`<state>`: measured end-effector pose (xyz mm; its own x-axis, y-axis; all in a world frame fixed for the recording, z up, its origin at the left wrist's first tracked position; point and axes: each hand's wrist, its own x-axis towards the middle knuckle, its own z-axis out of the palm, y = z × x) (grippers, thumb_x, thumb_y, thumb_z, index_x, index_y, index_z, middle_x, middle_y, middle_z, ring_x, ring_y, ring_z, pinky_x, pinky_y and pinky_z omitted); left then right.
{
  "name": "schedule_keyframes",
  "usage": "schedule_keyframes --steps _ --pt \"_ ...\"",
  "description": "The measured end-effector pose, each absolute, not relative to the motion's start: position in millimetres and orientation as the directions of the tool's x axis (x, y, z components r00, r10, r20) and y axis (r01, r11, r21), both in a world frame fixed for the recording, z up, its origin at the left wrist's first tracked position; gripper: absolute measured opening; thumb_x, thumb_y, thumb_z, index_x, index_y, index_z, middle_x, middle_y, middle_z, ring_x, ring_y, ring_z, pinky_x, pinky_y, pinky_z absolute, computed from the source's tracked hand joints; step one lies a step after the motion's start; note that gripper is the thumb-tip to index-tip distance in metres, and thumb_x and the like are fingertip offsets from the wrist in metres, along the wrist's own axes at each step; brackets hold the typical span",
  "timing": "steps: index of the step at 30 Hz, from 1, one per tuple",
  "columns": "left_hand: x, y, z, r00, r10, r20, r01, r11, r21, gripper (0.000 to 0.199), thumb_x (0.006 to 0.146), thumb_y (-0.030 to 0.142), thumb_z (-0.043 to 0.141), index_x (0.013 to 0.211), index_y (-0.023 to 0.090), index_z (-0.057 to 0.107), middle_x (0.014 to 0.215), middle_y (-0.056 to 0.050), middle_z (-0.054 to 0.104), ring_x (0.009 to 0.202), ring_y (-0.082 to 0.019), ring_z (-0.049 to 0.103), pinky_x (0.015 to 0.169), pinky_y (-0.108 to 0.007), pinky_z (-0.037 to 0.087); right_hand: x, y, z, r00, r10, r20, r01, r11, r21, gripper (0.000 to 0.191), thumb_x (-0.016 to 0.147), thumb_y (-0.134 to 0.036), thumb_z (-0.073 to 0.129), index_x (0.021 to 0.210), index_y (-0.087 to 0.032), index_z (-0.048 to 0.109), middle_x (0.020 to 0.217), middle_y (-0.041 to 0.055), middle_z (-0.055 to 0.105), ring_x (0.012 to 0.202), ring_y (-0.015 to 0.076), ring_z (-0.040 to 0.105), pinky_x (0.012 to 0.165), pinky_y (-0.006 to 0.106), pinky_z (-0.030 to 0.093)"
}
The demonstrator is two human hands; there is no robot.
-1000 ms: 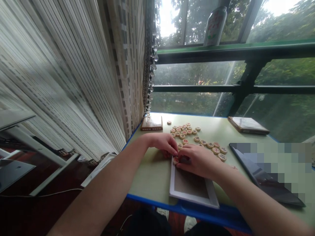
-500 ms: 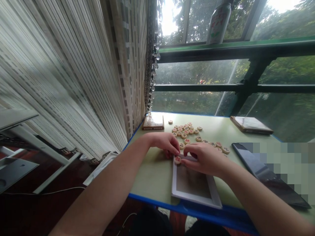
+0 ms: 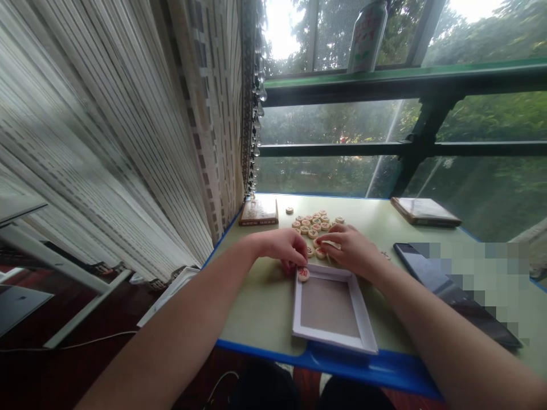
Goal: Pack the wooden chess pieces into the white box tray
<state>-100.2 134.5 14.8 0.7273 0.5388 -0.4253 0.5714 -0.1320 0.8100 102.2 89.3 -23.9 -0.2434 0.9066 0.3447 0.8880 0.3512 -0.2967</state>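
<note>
A shallow white box (image 3: 359, 307) lies on the table, with one round xiangqi piece (image 3: 303, 274) with a red character in its far left corner. My left hand (image 3: 290, 250) is closed at that corner, fingers curled against the box's rim. Beyond the box, my right hand (image 3: 350, 247) has its bent fingers on a wooden xiangqi piece (image 3: 320, 253) at the near end of the group; the thumb is mostly hidden. Several more xiangqi pieces (image 3: 316, 225) lie close together farther back, some covered by the right hand.
A small box (image 3: 258, 212) stands at the table's far left, near a lone piece (image 3: 289, 210). Another flat box (image 3: 425, 212) lies at the far right, and a dark tablet (image 3: 453, 296) is by my right forearm. A can (image 3: 367, 37) stands on the window ledge.
My right hand has left the piece in the box corner and moved up and away to the loose pieces. My left hand stays at the corner. The view has shifted slightly.
</note>
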Motion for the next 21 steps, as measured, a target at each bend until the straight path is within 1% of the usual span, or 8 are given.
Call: schedule_keyframes --steps 4,8,13,17,19,21 --pt "-101 136 16 0.737 0.517 -0.436 0.575 -0.139 0.807 0.012 0.062 0.018 0.07 0.07 0.013 0.063 0.06 0.003 0.063 0.054 -0.01 0.061 0.054 -0.023 0.053 106 89 -20 -0.208 0.915 0.345 0.899 0.318 -0.301 0.027 0.082 -0.036 0.051 0.09 -0.026 0.074 0.096 0.0062 0.064 0.091 0.0208 0.055 0.082 0.033 0.042" --pt "-101 135 16 0.744 0.499 -0.445 0.577 -0.144 0.804 0.015 0.061 0.021 0.072 0.07 0.013 0.062 0.06 0.002 0.063 0.053 -0.01 0.061 0.054 -0.024 0.052 111 91 -20 -0.159 0.923 0.35 0.923 0.265 -0.28 0.023 0.079 -0.035 0.054 0.081 -0.023 0.073 0.089 0.0065 0.065 0.088 0.0212 0.055 0.078 0.032 0.042" --pt "-101 135 16 0.746 0.493 -0.449 0.578 -0.143 0.804 0.016 0.062 0.021 0.071 0.07 0.012 0.062 0.061 0.002 0.062 0.054 -0.01 0.06 0.054 -0.023 0.051 112 94 -23 -0.124 0.933 0.339 0.917 0.238 -0.32 0.025 0.079 -0.034 0.052 0.088 -0.022 0.072 0.092 0.0069 0.065 0.089 0.0213 0.056 0.078 0.031 0.042" --pt "-102 135 16 0.753 0.489 -0.44 0.572 -0.156 0.805 0.017 0.062 0.023 0.072 0.072 0.012 0.062 0.062 0.002 0.062 0.056 -0.01 0.06 0.055 -0.023 0.051 112 94 -22 -0.144 0.949 0.282 0.926 0.23 -0.301 0.03 0.081 -0.042 0.051 0.079 -0.022 0.073 0.085 0.0072 0.065 0.084 0.0213 0.057 0.072 0.031 0.042" --pt "-102 135 16 0.756 0.483 -0.442 0.572 -0.159 0.805 0.018 0.063 0.023 0.072 0.073 0.012 0.062 0.062 0.002 0.062 0.056 -0.01 0.06 0.055 -0.023 0.051 112 93 -20 -0.126 0.949 0.289 0.932 0.213 -0.292 0.031 0.079 -0.046 0.052 0.08 -0.022 0.073 0.084 0.0073 0.065 0.083 0.0218 0.057 0.07 0.031 0.042" --pt "-102 135 17 0.753 0.482 -0.448 0.574 -0.151 0.805 0.017 0.063 0.023 0.072 0.073 0.012 0.062 0.063 0.002 0.062 0.056 -0.009 0.06 0.055 -0.023 0.051 112 92 -19 -0.106 0.945 0.308 0.935 0.2 -0.293 0.029 0.079 -0.043 0.053 0.084 -0.022 0.072 0.086 0.0071 0.066 0.082 0.0213 0.057 0.067 0.03 0.041"
